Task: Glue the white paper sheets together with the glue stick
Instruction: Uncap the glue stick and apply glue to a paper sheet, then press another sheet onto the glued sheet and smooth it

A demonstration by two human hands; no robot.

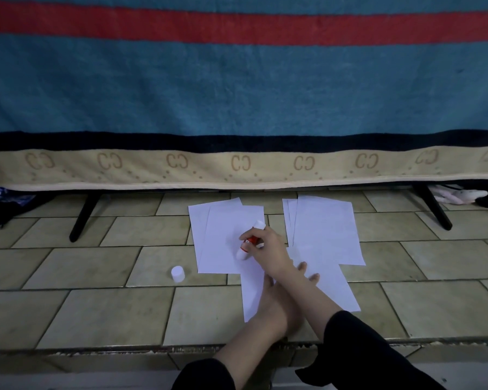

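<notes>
Several white paper sheets lie on the tiled floor: a left stack (223, 237), a right stack (324, 229) and a nearer sheet (337, 291) overlapping both. My arms are crossed. My right hand (268, 246) reaches over to the left stack and grips a red and white glue stick (247, 244), tilted with its lower end on the top sheet. My left hand (275, 304) lies flat on the nearer sheet, partly hidden under my right forearm, with two fingertips showing beyond it.
The glue stick's white cap (177, 273) stands on the tiles left of the sheets. Behind them hangs a blue, red and beige blanket (237, 94) over a frame with black legs (83, 218). A tiled step edge (124, 349) runs near me.
</notes>
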